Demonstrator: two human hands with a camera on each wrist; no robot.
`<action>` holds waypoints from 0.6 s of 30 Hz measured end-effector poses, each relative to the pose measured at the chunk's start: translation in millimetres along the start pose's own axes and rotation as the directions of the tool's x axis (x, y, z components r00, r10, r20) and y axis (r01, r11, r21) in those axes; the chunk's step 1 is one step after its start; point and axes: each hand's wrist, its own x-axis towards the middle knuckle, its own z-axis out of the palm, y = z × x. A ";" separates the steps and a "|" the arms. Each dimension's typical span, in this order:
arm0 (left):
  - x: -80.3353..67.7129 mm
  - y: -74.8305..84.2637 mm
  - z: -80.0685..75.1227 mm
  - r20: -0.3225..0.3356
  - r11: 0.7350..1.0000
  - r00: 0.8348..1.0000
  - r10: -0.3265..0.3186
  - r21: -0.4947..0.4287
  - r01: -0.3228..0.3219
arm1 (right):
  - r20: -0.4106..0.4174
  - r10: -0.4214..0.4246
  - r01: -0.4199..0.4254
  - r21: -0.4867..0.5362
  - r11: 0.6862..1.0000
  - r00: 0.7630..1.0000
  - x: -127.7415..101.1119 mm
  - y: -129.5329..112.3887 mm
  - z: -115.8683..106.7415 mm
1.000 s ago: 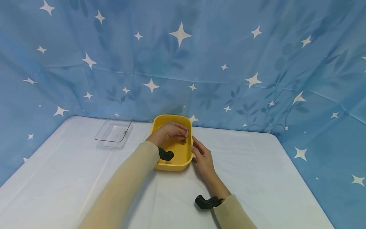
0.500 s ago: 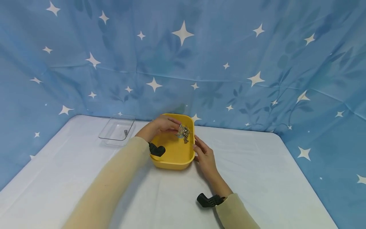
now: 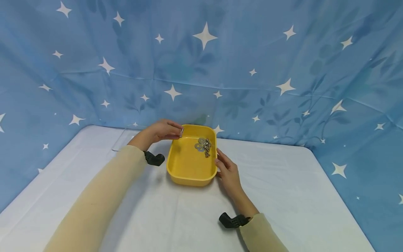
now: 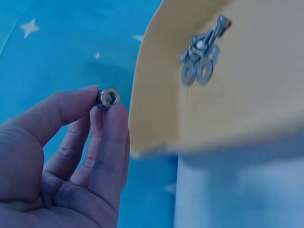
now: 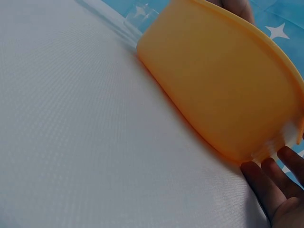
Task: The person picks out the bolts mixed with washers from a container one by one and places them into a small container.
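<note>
My left hand [image 3: 157,132] pinches a hex socket screw [image 4: 109,97] between thumb and fingertips, just past the left rim of a yellow bin [image 3: 189,164]. In the left wrist view, the round head with its hex recess faces the camera. Several metal screws [image 3: 206,148] lie heaped with flat washers [image 3: 198,146] in the right part of the bin. My right hand [image 3: 229,175] rests its fingertips against the bin's outer right wall, seen low in the right wrist view.
Left of the bin, a clear rectangular dish [image 3: 120,140] is mostly hidden behind my left hand and forearm. The bin and dish stand on a white-covered table [image 3: 283,196]. A blue star-patterned cloth [image 3: 252,52] hangs behind.
My left hand has lifted out of the bin and moved left with the screw, uncovering the screws and washers and now covering much of the clear dish. The right hand stays at the bin.
</note>
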 end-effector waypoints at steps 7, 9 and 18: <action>-8.0 -12.3 -31.1 -0.048 0.999 0.999 -0.014 0.045 0.016 | -0.007 0.010 -0.010 -0.015 1.000 1.000 -0.2 -0.8 0.4; -10.3 -16.1 -39.2 -0.060 0.998 0.998 -0.017 0.056 0.021 | -0.003 0.009 -0.009 -0.015 1.000 1.000 -0.7 -1.2 -0.3; -15.9 -31.1 -73.3 -0.140 0.995 0.989 -0.044 0.080 0.056 | -0.008 0.016 -0.016 -0.021 1.000 1.000 -0.4 -2.3 0.4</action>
